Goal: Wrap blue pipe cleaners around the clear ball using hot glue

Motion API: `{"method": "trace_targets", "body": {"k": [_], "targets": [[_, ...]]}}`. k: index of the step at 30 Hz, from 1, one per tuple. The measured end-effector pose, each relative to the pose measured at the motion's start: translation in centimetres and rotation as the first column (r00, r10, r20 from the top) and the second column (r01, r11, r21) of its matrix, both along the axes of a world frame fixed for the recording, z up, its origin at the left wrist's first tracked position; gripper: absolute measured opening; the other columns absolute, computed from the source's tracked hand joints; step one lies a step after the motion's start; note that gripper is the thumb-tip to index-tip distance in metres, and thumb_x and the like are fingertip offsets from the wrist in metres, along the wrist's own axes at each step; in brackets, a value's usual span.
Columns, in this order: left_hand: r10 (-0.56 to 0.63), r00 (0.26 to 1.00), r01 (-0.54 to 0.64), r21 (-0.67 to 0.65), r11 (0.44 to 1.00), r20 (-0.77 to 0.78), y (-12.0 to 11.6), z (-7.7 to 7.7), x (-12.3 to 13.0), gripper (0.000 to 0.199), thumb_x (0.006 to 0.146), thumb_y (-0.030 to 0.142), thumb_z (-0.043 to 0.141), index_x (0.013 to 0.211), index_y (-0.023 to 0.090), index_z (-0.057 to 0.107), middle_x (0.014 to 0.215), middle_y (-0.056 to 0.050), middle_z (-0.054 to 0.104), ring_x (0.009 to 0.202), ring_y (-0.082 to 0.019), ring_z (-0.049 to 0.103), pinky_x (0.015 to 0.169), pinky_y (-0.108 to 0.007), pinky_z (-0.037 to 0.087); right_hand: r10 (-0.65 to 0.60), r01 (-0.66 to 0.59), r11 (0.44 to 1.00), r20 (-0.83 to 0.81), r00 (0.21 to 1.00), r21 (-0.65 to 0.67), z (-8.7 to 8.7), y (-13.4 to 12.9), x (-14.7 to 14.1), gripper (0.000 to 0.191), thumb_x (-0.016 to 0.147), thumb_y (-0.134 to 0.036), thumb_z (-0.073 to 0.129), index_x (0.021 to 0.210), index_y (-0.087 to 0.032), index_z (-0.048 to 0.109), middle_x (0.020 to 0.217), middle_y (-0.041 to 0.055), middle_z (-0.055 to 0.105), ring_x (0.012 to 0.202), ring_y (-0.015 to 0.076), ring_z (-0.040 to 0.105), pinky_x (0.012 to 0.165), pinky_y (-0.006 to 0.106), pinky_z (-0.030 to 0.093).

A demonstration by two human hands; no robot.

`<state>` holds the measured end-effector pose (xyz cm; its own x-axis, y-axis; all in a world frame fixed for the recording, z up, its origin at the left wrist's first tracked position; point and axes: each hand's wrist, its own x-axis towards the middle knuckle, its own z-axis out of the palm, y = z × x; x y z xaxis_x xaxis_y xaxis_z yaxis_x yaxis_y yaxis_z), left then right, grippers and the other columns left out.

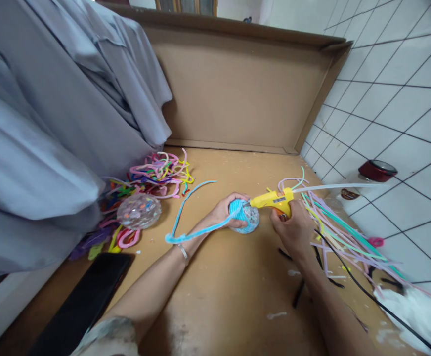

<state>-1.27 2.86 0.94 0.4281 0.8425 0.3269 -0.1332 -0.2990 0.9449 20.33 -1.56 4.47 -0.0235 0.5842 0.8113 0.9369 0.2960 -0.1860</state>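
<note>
My left hand point(223, 210) grips a small round ball point(251, 221), clear with speckles on one side and wrapped in light blue fuzzy cord on the other. From the wrapping, a loose length of blue pipe cleaner point(200, 231) trails left across my wrist and bends back over the table. My right hand point(297, 225) is closed around a yellow hot glue gun point(273, 199), fingers at its orange trigger. The gun's nozzle points left and meets, or nearly meets, the ball's upper edge. A long whitish glue stick point(334, 187) sticks out of its back.
Another speckled clear ball point(139, 211) sits at left beside a heap of colourful pipe cleaners point(159, 173). A black phone-like slab point(85, 301) lies nearer. Straight pipe cleaners point(349, 232), a black cable point(364, 289) and a jar point(371, 175) are at right. Cardboard point(237, 89) stands behind; grey cloth point(52, 123) hangs left.
</note>
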Motion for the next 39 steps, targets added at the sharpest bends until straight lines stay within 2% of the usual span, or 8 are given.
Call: {"method": "trace_targets", "body": {"k": [8,29,39], "targets": [[0.007,0.999,-0.007,-0.012,1.0,-0.032,-0.15,0.36,-0.07,0.066,0.048,0.026,0.087,0.108,0.019,0.058,0.125,-0.009,0.059,0.118,-0.027,0.056,0.102,-0.04,0.043,-0.005,0.005,1.0,-0.002,1.0,-0.017,-0.01,-0.06,0.05,0.013,0.078,-0.029,0.058,0.083,-0.022,0.048,0.075,0.0018,0.056,0.069,0.0183,0.051,0.058,0.028,0.035],[-0.01,1.0,0.01,-0.015,1.0,-0.014,-0.06,0.11,-0.06,0.067,0.049,0.026,0.087,0.109,0.019,0.058,0.127,-0.009,0.059,0.12,-0.027,0.056,0.104,-0.042,0.042,-0.018,0.018,1.0,-0.008,1.0,-0.017,0.44,-0.14,0.0,0.017,0.076,-0.025,0.059,0.074,-0.023,0.043,0.069,-0.0004,0.052,0.065,0.017,0.047,0.058,0.029,0.032],[0.005,1.0,-0.006,-0.031,1.0,-0.027,-0.32,0.6,0.0,0.067,0.047,0.026,0.087,0.107,0.019,0.058,0.126,-0.009,0.059,0.117,-0.027,0.057,0.102,-0.041,0.044,-0.019,0.019,1.0,-0.017,1.0,-0.016,0.39,-0.12,-0.01,0.015,0.076,-0.026,0.058,0.075,-0.024,0.043,0.068,-0.0007,0.052,0.063,0.0171,0.047,0.057,0.029,0.032]]}}
